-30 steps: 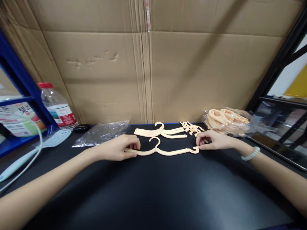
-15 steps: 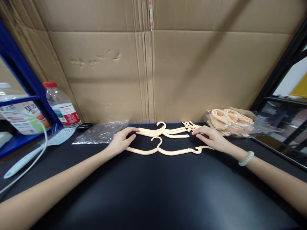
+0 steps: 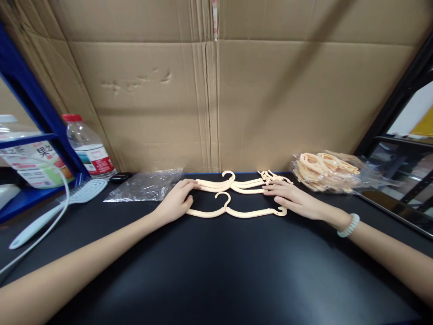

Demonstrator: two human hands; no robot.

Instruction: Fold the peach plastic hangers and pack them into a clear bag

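Several cream plastic folding hangers [image 3: 216, 185] lie stacked at the back of the black table, arms spread, with the hook pointing away from me. In front of them lies one more hanger [image 3: 250, 215], also unfolded; its left tip is covered by my left hand [image 3: 177, 201]. That hand's fingertips touch the left end of the stack, thumb held apart. My right hand [image 3: 297, 199] lies flat with fingers stretched out at the stack's right end, its thumb above the front hanger's curled right tip. Small loose cream pieces [image 3: 272, 176] lie just beyond the right fingertips.
A clear bag of cream hanger parts [image 3: 324, 171] sits at the back right. An empty clear plastic bag [image 3: 142, 186], a light blue hairbrush [image 3: 86, 192] and a red-capped bottle [image 3: 89, 151] stand or lie left. A cardboard wall [image 3: 270, 108] closes the back.
My right hand has moved left and forward onto the stack's right end. A thin cream piece beside the front hanger's right tip is no longer visible. My left hand has shifted slightly right.
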